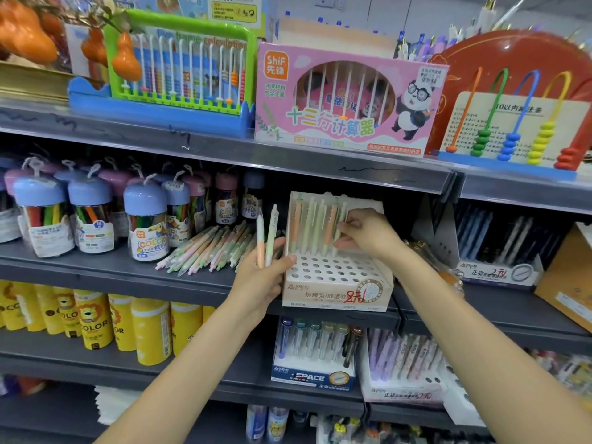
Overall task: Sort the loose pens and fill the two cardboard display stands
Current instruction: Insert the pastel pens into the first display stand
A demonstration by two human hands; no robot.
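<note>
Filling the cardboard stand (336,283) at frame centre.
Right hand (368,235) fingers pinch a standing pen (341,219); left hand (266,274) grips two pens (266,235).

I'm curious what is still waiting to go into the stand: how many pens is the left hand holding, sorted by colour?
Peach pen: 1
Pale green pen: 1
Total held in the left hand: 2

Grey metal shop shelves (224,155), stocked with stationery.
</note>
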